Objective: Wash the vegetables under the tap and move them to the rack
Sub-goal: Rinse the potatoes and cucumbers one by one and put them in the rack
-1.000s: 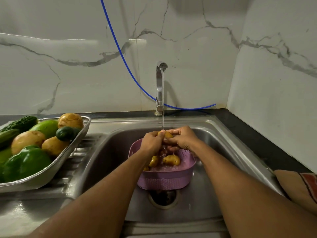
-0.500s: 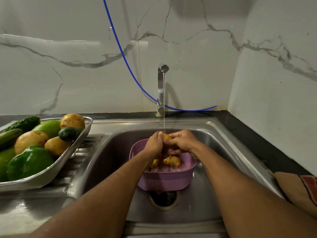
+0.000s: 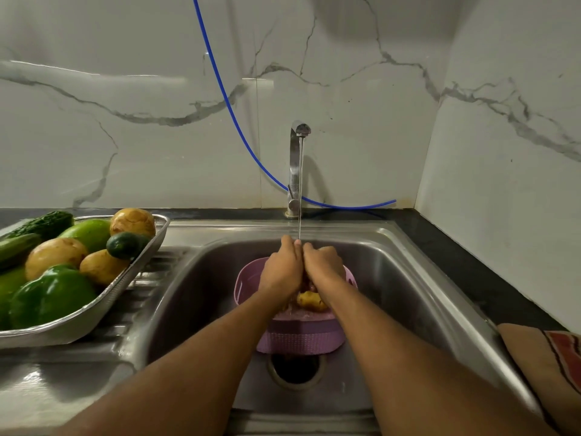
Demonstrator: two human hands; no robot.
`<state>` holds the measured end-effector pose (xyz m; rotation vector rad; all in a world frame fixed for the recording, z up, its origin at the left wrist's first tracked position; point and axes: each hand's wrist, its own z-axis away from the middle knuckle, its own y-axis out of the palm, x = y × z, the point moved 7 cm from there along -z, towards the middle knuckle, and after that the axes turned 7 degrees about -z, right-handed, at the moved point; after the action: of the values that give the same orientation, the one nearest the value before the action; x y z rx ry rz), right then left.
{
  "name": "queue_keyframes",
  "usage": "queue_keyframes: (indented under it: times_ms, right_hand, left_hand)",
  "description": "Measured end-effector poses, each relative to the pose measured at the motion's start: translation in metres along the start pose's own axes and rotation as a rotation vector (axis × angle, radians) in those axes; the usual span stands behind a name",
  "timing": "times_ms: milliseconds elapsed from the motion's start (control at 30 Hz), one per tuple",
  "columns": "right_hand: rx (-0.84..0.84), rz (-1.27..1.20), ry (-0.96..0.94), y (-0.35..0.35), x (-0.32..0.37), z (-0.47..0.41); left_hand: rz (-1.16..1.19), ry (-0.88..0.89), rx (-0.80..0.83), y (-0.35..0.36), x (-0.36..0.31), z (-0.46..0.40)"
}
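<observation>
Head view (wide), close, down onto sink [image 3: 393, 265]

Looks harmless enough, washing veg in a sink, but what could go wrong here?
Both hands, left and right, are cupped together under the stream over the purple basket; whatever they hold is hidden, and wet, so it could slip and drop into the sink.

The rack is already piled with peppers, potatoes and cucumbers. The small cucumber sits high near the rim, so adding more might roll it off.
</observation>
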<state>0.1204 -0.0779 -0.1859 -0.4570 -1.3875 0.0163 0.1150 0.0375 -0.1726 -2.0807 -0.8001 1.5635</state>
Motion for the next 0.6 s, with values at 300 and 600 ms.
queue_keyframes:
  times_ms: [300,600]
  right_hand:
    - [0.049,-0.251,0.115,0.001,-0.005,-0.008]
    - [0.170,-0.140,0.056,0.016,-0.003,0.000]
  left_hand:
    - [0.240,-0.216,0.249,0.023,0.018,-0.004]
    - [0.280,-0.353,0.174,0.019,0.031,-0.003]
